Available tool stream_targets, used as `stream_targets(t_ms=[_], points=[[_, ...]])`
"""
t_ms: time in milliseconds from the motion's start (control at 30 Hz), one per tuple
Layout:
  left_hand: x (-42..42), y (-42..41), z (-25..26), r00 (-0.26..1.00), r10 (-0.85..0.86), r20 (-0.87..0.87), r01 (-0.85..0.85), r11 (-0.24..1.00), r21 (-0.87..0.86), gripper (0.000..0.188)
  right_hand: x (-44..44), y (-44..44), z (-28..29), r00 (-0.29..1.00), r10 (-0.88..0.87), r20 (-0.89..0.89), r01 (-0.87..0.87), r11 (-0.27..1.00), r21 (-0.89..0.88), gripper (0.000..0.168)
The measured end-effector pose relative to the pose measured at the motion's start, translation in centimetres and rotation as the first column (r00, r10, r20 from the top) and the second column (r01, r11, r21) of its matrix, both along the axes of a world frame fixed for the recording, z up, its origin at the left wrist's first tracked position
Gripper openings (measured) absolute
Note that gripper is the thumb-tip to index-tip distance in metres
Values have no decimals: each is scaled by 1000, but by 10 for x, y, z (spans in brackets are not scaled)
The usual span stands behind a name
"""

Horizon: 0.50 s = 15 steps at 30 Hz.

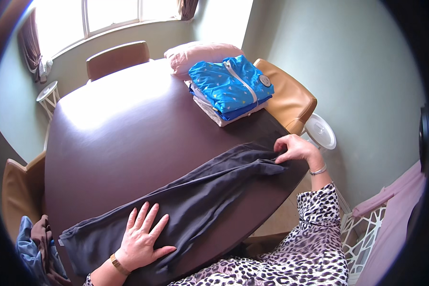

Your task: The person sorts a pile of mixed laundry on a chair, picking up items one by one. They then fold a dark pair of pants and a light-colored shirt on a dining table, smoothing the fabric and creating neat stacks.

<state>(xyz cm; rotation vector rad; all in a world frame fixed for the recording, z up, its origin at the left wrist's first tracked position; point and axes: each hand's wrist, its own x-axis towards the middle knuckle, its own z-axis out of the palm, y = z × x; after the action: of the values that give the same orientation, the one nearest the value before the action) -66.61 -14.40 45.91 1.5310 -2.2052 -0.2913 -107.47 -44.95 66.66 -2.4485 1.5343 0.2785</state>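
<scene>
A pair of dark trousers (200, 193), folded lengthwise, lies slantwise across the brown table (128, 157). My left hand (143, 239) rests flat on the wider end, palm down and fingers spread. At the far right end, near the table's edge, my right hand (294, 148) pinches the narrow end of the legs between thumb and fingers. Some creases run along the cloth from that end. Beyond the trousers sits a stack of folded clothes, topped by a blue patterned zip jacket (232, 85) with a round badge.
A pink pillow or bundle (203, 55) lies behind the stack. Tan chairs (286, 93) and a brown chair (118, 59) stand around the table. Blue and brown garments (39, 243) hang at the lower left. A small white side table (320, 130) stands at the right.
</scene>
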Motion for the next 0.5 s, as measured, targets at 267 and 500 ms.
stream_targets(t_ms=[267, 500], points=[[0, 3, 0, 1000, 14, 3, -14, 1000, 20, 86, -10, -19, -8, 794, -30, 607, 145, 979, -141, 14], [-2, 1, 3, 1000, 14, 14, -14, 1000, 13, 91, -36, -97, -64, 123, -308, 943, 348, 904, 250, 10]])
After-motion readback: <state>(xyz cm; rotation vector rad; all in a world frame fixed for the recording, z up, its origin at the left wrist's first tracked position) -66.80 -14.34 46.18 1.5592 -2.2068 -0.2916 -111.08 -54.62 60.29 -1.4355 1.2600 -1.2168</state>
